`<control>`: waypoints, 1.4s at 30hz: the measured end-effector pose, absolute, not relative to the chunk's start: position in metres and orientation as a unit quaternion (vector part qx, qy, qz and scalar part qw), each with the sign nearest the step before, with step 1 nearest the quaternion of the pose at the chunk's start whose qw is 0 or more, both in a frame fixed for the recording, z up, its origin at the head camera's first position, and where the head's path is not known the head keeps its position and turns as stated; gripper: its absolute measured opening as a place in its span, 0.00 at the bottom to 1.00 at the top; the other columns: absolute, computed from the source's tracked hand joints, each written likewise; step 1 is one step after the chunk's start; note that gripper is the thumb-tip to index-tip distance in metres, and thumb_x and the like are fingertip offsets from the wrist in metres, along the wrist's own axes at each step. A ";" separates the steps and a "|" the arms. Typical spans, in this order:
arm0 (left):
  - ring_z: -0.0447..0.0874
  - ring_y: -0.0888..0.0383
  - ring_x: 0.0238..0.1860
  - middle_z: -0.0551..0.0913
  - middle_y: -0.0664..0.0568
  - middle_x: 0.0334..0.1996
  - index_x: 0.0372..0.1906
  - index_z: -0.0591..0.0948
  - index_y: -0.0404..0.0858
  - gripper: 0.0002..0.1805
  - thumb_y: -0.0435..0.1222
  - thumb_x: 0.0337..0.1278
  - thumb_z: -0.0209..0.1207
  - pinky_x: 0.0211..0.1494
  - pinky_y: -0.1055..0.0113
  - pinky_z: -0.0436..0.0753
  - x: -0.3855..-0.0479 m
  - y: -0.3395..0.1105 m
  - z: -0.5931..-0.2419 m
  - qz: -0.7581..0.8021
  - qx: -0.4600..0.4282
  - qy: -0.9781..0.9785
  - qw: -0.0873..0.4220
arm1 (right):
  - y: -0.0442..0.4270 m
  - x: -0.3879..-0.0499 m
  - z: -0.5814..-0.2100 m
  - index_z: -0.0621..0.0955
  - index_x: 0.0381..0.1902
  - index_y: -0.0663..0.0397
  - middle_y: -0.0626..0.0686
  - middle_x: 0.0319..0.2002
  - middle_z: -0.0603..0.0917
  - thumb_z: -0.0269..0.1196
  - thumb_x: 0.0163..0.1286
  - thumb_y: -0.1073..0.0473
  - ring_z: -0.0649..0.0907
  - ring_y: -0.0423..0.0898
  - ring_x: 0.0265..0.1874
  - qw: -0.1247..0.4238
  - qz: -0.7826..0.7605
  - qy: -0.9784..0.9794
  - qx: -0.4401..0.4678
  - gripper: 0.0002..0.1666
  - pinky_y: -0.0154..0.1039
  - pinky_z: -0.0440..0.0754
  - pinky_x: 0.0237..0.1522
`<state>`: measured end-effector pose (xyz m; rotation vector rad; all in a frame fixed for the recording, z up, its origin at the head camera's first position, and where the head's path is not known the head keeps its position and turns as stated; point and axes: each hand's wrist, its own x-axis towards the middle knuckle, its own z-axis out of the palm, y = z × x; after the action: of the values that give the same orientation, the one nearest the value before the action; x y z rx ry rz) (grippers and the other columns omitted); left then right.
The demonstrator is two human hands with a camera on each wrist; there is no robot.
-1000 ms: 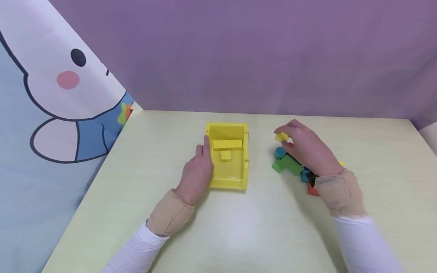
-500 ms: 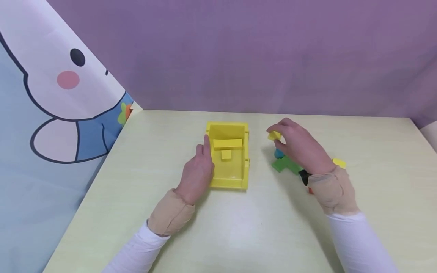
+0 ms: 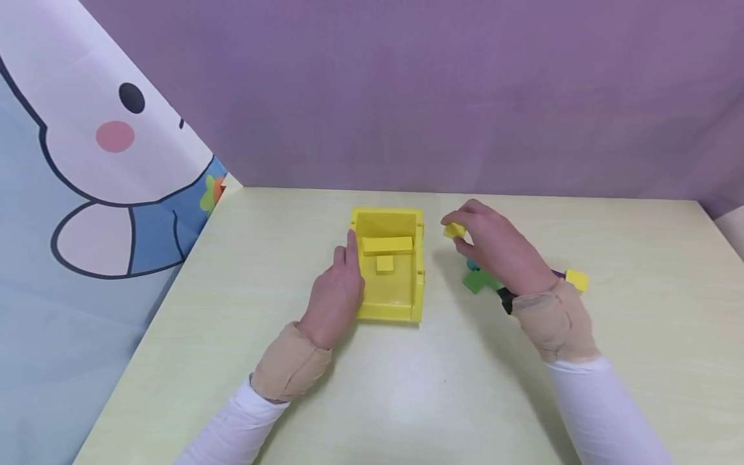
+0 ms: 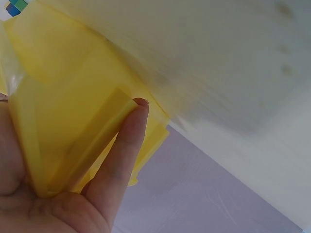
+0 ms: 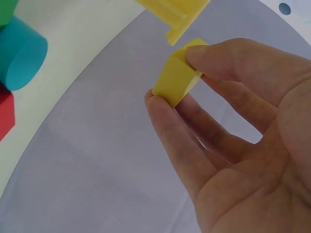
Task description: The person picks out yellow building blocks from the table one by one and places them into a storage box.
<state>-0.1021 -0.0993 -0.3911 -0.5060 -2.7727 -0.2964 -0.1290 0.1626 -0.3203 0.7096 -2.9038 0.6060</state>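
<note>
My left hand (image 3: 336, 297) lies along the left side of a yellow plastic box (image 3: 416, 303), one finger stretched along its wall. In the left wrist view that finger (image 4: 127, 145) looks straight, its tip touching the box. Inside the box are a long yellow block (image 3: 387, 245) and a small yellow cube (image 3: 385, 264). Just right of the box, my right hand (image 3: 500, 245) pinches a yellow block (image 5: 176, 77) between thumb and fingertips, above the table. The right wrist view shows this block with slanted faces.
Under and beside my right forearm lie loose blocks: a green one (image 3: 476, 280), a blue-green cylinder (image 5: 24, 53), a dark piece (image 3: 506, 301), a red one (image 5: 5, 114) and a yellow one (image 3: 577, 279). A purple cloth (image 3: 407, 97) hangs behind the pale table (image 3: 395, 400).
My right hand has moved left toward the box, carrying the yellow block away from the pile. More of the yellow block at the far right shows. My left hand and the box stay put.
</note>
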 end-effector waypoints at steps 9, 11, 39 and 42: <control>0.63 0.59 0.13 0.74 0.36 0.41 0.72 0.57 0.21 0.39 0.25 0.56 0.58 0.12 0.69 0.68 -0.103 -0.099 -0.391 -0.108 -0.174 -0.968 0.148 | 0.152 -0.131 -0.319 0.83 0.52 0.64 0.60 0.46 0.80 0.67 0.60 0.73 0.81 0.54 0.41 0.056 0.201 -0.944 0.254 0.20 0.46 0.83 0.45; 0.63 0.59 0.13 0.74 0.36 0.41 0.72 0.57 0.21 0.39 0.25 0.56 0.58 0.12 0.70 0.68 -0.103 -0.099 -0.392 -0.106 -0.174 -0.968 0.147 | 0.149 -0.132 -0.318 0.83 0.52 0.64 0.60 0.45 0.80 0.67 0.60 0.73 0.81 0.55 0.41 0.056 0.202 -0.944 0.256 0.20 0.46 0.83 0.45; 0.64 0.58 0.13 0.74 0.35 0.43 0.72 0.56 0.22 0.39 0.26 0.58 0.59 0.14 0.68 0.70 -0.104 -0.099 -0.392 -0.110 -0.165 -0.971 0.133 | 0.113 -0.136 -0.315 0.82 0.55 0.61 0.58 0.49 0.80 0.70 0.62 0.67 0.81 0.53 0.47 0.012 0.195 -0.947 0.256 0.23 0.45 0.83 0.54; 0.65 0.58 0.13 0.74 0.35 0.42 0.72 0.56 0.21 0.39 0.26 0.58 0.59 0.14 0.68 0.71 -0.103 -0.099 -0.391 -0.104 -0.167 -0.971 0.137 | 0.109 -0.135 -0.317 0.82 0.56 0.60 0.57 0.49 0.80 0.70 0.62 0.66 0.81 0.52 0.48 0.004 0.198 -0.947 0.254 0.23 0.45 0.83 0.55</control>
<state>-0.1033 -0.0993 -0.3911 -0.4837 -2.8100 -0.3015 -0.1353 0.1092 -0.3166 0.7972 -2.9666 0.6196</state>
